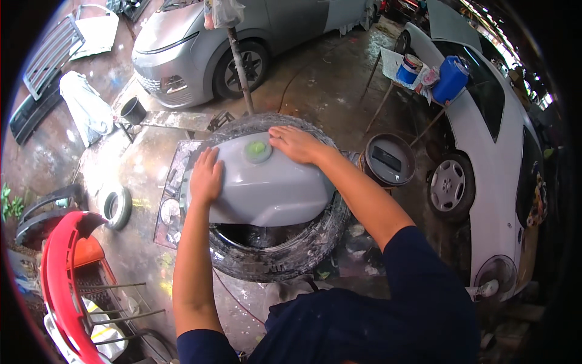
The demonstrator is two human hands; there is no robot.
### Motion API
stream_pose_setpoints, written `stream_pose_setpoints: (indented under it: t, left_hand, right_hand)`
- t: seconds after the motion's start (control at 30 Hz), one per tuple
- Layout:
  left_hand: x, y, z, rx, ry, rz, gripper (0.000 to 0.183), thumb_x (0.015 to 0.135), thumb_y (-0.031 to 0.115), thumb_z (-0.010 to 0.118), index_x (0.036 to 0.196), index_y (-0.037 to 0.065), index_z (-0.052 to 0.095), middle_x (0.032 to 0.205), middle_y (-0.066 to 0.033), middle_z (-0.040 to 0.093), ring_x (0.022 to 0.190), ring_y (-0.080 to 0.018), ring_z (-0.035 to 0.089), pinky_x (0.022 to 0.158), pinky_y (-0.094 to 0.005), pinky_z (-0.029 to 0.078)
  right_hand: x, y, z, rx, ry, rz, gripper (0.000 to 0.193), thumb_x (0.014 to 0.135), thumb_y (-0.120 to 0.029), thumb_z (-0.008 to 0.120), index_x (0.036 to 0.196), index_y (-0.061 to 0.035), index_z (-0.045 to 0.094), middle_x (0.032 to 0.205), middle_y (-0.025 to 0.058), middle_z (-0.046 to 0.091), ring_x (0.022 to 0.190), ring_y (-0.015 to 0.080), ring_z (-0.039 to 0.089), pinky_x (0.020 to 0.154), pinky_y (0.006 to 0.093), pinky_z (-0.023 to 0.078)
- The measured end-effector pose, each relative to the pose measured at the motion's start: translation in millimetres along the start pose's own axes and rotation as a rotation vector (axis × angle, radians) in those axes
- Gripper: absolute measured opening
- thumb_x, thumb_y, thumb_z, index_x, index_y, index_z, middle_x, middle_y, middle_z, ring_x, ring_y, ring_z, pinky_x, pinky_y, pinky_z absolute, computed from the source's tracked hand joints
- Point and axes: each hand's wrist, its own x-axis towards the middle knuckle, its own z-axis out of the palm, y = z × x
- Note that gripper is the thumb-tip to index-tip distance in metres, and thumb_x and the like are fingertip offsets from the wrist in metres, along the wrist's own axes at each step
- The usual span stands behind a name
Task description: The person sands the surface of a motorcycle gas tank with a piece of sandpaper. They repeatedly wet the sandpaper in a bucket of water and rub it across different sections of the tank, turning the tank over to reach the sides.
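A smooth grey motorcycle fuel tank (267,187) lies across a dirty old tyre (279,261) in front of me. Near its far edge is a round opening covered with green material (257,149). My left hand (207,176) rests flat on the tank's left end, fingers stretched out and pointing away from me. Just right of the green patch, my right hand (295,144) lies on the far edge of the tank with its fingers extended to the left. Neither hand shows anything held. What is under the palms is hidden.
A round basin (391,159) with a dark flat object stands right of the tyre. Behind it, a small table (391,64) carries a blue jerrycan (450,79) and paint tin. Cars stand ahead (182,48) and right (485,182). A red bumper (57,273) lies left.
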Motion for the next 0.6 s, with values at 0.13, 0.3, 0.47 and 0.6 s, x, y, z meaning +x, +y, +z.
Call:
stream_pose_setpoints:
  t: [0.13,0.3,0.47,0.6]
  left_hand:
    - [0,-4,1,0.025,0.026,0.055,0.047,0.101,0.032,0.042,0.143,0.01,0.05,0.152,-0.0173,0.045,0.143,-0.036,0.037,0.119,-0.0446,0.027]
    - [2,-6,1,0.018,0.037,0.076,0.046,0.101,0.031,0.043,0.141,0.01,0.052,0.151,-0.0174,0.046,0.142,-0.0356,0.039,0.117,-0.0426,0.03]
    - [-2,2,-8,-0.029,0.063,0.018,0.046,0.101,0.028,0.046,0.14,0.006,0.052,0.15,-0.0189,0.046,0.141,-0.0362,0.04,0.117,-0.0434,0.03]
    - [-24,47,1,0.158,0.165,0.252,0.047,0.101,0.027,0.049,0.141,0.001,0.05,0.149,-0.0209,0.047,0.142,-0.0386,0.037,0.119,-0.0469,0.027]
  right_hand:
    - [-32,-13,9,-0.083,0.128,-0.083,0.061,0.103,-0.044,0.041,0.144,0.0012,0.046,0.153,0.0199,0.042,0.145,0.0353,0.034,0.12,0.0449,0.024]
    - [-83,-44,22,-0.251,0.244,-0.138,0.059,0.101,-0.035,0.048,0.146,0.0027,0.04,0.157,0.0188,0.036,0.146,0.0362,0.032,0.121,0.0483,0.022]
    - [-137,-84,39,-0.247,0.363,-0.153,0.062,0.097,-0.036,0.052,0.143,0.0054,0.043,0.154,0.0212,0.039,0.144,0.0369,0.034,0.12,0.0488,0.024]
    - [-173,-91,42,-0.075,0.374,-0.104,0.059,0.098,-0.031,0.052,0.143,0.0067,0.042,0.155,0.0224,0.036,0.145,0.0368,0.032,0.12,0.0484,0.024]
